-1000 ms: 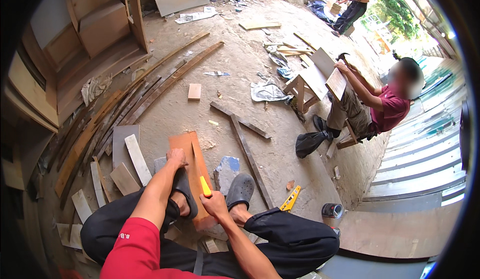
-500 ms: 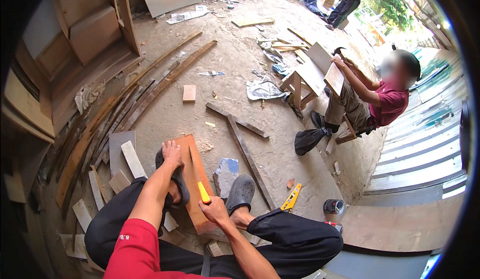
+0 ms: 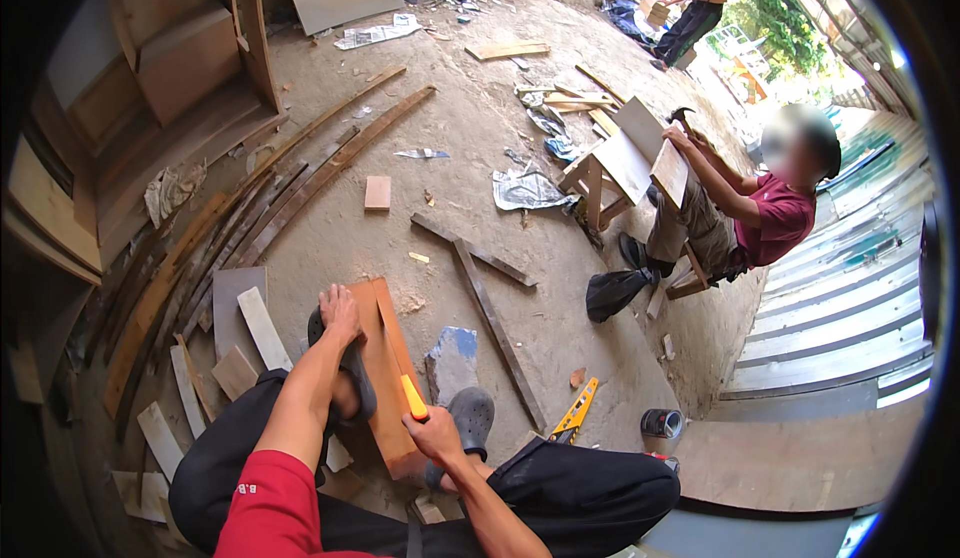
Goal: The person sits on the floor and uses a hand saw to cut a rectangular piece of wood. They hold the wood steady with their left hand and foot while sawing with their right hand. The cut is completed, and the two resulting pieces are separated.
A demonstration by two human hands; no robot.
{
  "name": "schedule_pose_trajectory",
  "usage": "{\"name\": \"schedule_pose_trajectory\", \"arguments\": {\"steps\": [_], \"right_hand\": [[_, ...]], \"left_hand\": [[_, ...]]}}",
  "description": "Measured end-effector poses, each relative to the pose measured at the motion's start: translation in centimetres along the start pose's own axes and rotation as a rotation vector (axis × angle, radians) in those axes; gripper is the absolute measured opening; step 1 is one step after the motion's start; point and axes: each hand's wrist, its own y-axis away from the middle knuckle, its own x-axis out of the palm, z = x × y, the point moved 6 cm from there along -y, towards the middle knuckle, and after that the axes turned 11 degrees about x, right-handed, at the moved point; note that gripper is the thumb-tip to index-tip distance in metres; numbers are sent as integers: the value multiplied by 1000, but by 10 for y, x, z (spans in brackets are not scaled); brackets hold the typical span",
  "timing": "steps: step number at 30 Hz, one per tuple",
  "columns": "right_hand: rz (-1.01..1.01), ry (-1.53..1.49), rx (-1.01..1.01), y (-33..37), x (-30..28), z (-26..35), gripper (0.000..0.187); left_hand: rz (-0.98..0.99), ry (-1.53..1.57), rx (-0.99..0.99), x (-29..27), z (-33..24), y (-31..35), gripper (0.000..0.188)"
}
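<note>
I see a red short sleeve (image 3: 275, 503) at seven o'clock, small white lettering (image 3: 247, 489) printed near its hem; loose black trousers (image 3: 600, 478) spreading from five round to eight; perforated dark-grey clogs (image 3: 473, 416) towards six and seven; both hands (image 3: 436, 434) bare.

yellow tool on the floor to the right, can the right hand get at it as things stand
Probably not without letting go first: the right hand is closed around a yellow handle. Otherwise the way looks fairly free; the yellow tool lies uncovered for most of its length, beside the bent right leg.
</note>
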Motion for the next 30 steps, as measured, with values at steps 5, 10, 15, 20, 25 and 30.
{"name": "schedule_pose_trajectory", "arguments": {"steps": [5,10,15,20,25,30], "right_hand": [[8,13,28,25,-7,-18,32],[-25,-70,1,-33,9,6,36],[-81,24,-63,18,-12,-27,35],[-125,6,-99,-37,9,-23,35],[-43,-42,-93,21,4,-23,28],[-13,-105,58,2,5,-27,30]], "left_hand": [[78,62,-31,7,5,-13,124],[-59,5,-40,15,11,-14,112],[-15,9,-18,-1,-5,-3,101],[3,-38,-8,-2,-3,20,79],[-61,53,-21,0,6,22,66],[-127,75,-49,0,0,16,51]]}}
